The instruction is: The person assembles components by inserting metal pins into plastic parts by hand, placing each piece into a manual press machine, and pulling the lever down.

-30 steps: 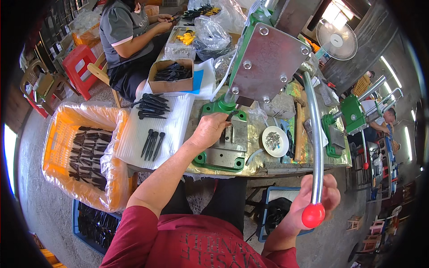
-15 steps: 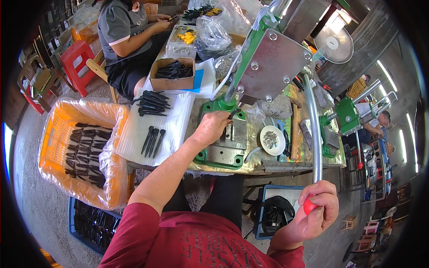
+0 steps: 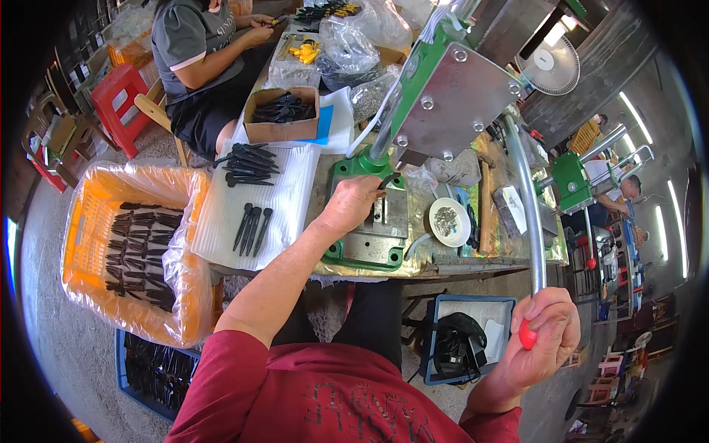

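Observation:
My left hand (image 3: 351,202) is closed over the bed of a green bench press (image 3: 367,168), its fingers pinching a small black piece (image 3: 388,180) that sticks out to the right. The hand hides most of that piece. Beneath it lies the press's steel fixture plate (image 3: 377,240). My right hand (image 3: 545,332) wraps round the red ball knob (image 3: 528,335) at the lower end of the long metal lever (image 3: 529,221). Left of the press, on white foam sheeting (image 3: 284,214), lie slim black tapered pieces (image 3: 252,229), with a bunch of similar ones behind.
An orange plastic-lined crate (image 3: 81,273) of black pieces stands at left. A white dish (image 3: 450,244) of small metal parts sits right of the press. Behind are a cardboard box (image 3: 277,133) of black pieces and a seated co-worker (image 3: 199,52). Below right is a blue bin (image 3: 501,303).
My right hand has moved right and slightly up, swinging the lever outward. My left hand has shifted slightly left, still pinching the black piece.

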Tool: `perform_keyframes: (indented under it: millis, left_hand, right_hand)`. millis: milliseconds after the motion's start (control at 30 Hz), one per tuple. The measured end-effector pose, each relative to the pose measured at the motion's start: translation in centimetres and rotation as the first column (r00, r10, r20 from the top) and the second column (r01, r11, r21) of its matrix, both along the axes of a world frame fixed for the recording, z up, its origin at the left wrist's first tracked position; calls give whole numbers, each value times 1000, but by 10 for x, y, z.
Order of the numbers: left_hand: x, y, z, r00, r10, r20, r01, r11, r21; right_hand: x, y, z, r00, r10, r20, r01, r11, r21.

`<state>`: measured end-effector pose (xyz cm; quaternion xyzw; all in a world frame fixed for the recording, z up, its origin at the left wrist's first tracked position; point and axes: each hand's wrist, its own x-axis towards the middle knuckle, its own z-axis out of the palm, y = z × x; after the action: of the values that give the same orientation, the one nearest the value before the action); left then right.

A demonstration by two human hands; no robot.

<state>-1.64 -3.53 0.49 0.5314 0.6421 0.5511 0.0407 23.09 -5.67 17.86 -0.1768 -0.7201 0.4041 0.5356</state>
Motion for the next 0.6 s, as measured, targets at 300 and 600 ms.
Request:
perform_keyframes:
  millis: [300, 600]
  left_hand:
    - [6, 1, 7, 1000, -14, -1, 14, 1000, 0]
    - [3, -1, 0, 1000, 19, -9, -19, 1000, -11]
  right_hand:
    - [-14, 55, -125, 914, -232, 334, -66, 726, 685]
    - [-24, 59, -128, 957, -89, 276, -113, 763, 636]
